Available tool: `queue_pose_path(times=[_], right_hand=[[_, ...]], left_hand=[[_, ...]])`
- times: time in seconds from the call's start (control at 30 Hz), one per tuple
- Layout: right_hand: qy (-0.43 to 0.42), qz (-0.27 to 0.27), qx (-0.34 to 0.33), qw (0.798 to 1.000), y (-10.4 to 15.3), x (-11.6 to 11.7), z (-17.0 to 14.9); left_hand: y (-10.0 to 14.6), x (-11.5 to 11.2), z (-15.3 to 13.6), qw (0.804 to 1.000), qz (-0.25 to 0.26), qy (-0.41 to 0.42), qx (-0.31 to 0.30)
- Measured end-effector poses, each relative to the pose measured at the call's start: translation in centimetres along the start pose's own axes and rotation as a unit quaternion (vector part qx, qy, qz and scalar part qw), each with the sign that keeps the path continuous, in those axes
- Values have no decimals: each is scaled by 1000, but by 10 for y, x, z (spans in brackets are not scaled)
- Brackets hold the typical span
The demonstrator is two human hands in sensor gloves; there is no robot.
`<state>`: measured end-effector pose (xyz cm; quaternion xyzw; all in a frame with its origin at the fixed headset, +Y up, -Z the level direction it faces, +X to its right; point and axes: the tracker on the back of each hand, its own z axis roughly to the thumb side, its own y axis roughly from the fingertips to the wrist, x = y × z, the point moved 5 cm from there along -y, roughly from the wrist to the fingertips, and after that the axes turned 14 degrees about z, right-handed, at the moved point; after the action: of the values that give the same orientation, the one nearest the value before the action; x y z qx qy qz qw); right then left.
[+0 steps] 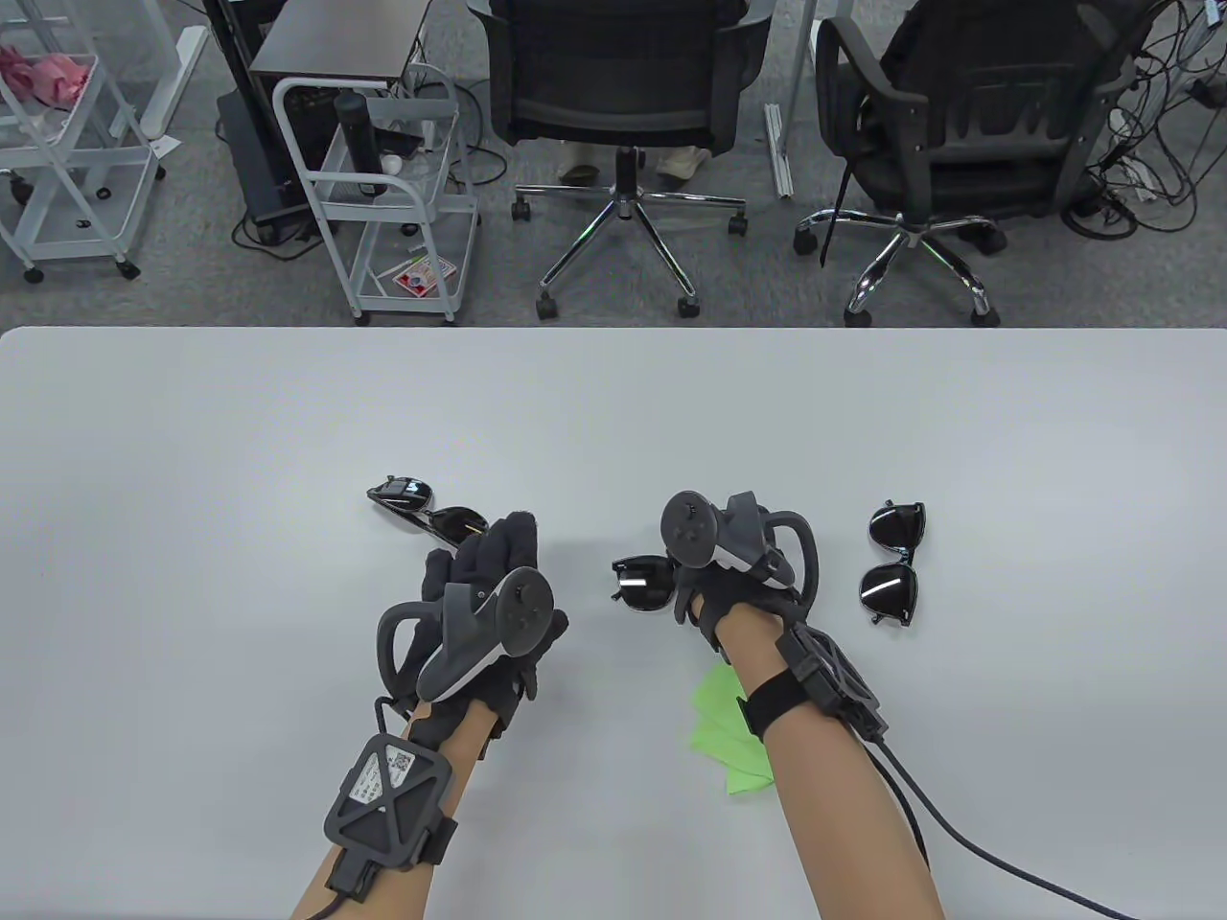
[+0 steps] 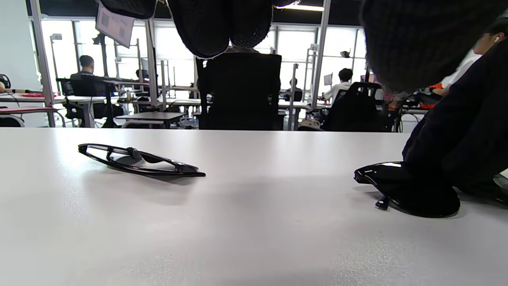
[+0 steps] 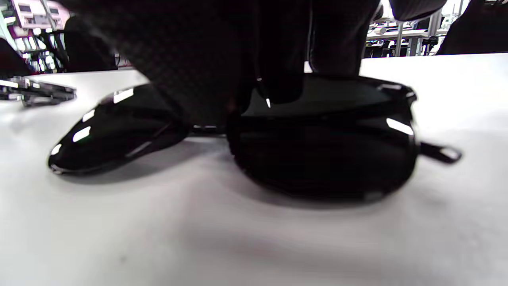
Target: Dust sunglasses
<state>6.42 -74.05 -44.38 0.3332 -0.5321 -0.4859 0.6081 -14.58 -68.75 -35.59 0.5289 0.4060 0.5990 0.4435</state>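
Note:
Three dark sunglasses lie on the white table. The middle pair rests on the tabletop, and my right hand comes down on it, thumb in front and fingers behind the frame near the bridge, pinching it. My left hand hovers just left of it with relaxed fingers that hold nothing. A folded pair lies beyond the left hand. Another pair lies to the right. A green cloth lies under my right forearm.
The table's far edge meets a grey carpet with two office chairs and white trolleys. A cable trails from my right wrist across the table's near right.

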Motion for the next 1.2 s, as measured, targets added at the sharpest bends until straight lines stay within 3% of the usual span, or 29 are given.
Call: queue_pose_path(times=[0.5,0.67,0.73,0.83,1.03,1.2], right_hand=[[-4,28,-14,1000,3,3,4],[-32,5,-33,999,23,-23,1],[-34,-21,-22,999,38,-37,-11],[-42,-105,80,990,72,-51,-58],[79,-120,225,964,93,-44,-142],[90,-79,284,951,87,-23,-183]], left_hand=[[1,-3,-5,1000,-19,1,7],[1,-4,-5,1000,-22,5,7],[1,-5,-5,1000,-24,4,7],[1,-4,-6,1000,-29,6,9],[1,-3,-8,999,-30,14,14],[1,-5,-6,999,-33,15,10]])
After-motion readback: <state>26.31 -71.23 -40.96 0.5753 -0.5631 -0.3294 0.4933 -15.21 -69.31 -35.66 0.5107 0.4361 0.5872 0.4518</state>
